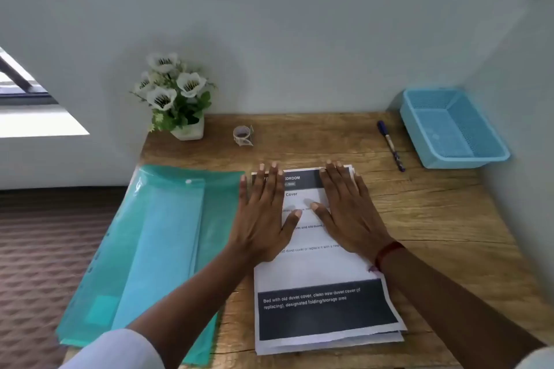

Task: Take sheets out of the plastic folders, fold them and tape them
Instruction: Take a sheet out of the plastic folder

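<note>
A stack of printed white sheets [320, 272] with dark bands at top and bottom lies on the wooden table [434, 219] in front of me. My left hand [263, 219] rests flat on the stack's upper left, fingers straight and spread. My right hand [347, 207] lies flat on the upper right, fingers straight. Teal plastic folders [156, 249] lie to the left of the sheets, overhanging the table's left edge. A small roll of clear tape [242, 135] sits at the back of the table.
A pot of white artificial flowers [177, 99] stands at the back left. A blue pen [391, 145] lies at the back right beside a light blue plastic basket [449, 129]. Walls close off the back and right side.
</note>
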A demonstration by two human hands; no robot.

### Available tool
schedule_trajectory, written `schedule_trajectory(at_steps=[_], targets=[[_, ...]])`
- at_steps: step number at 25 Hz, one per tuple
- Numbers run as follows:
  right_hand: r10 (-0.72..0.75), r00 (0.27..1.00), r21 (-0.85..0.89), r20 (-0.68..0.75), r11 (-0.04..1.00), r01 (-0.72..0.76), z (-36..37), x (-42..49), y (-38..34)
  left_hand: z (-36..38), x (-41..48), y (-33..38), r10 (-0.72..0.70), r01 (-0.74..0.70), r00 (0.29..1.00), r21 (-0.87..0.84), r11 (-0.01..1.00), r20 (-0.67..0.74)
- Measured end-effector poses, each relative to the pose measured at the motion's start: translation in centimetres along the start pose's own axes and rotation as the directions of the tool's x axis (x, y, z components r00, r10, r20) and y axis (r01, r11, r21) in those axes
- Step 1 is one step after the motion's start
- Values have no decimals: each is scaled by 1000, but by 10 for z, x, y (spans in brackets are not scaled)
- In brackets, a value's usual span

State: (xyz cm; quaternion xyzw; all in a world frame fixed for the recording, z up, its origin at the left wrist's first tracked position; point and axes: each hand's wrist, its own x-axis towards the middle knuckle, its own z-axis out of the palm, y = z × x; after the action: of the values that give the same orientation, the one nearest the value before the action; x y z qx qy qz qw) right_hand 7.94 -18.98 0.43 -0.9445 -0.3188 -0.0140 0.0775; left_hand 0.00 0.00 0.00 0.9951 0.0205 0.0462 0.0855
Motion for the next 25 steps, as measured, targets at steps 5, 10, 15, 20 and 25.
schedule_trajectory(at_steps=[5,10,15,20,25], targets=[[-22,998,-18,-55,1000,21,20,-1,7,18,-2,-2,1,0,999,46,999,-32],[-19,997,0,-71,1000,19,26,1,10,20,-1,-5,25,-22,998,57,998,-62],[22,998,0,-66,1000,-22,28,9,16,22,2,-6,28,-11,992,133,991,-121],[-23,977,6,-212,1000,25,28,11,18,24,1,-5,-21,40,983,99,994,-182],[-36,895,155,-444,981,116,26,7,22,25,-3,-5,-99,87,963,-59,994,-249]])
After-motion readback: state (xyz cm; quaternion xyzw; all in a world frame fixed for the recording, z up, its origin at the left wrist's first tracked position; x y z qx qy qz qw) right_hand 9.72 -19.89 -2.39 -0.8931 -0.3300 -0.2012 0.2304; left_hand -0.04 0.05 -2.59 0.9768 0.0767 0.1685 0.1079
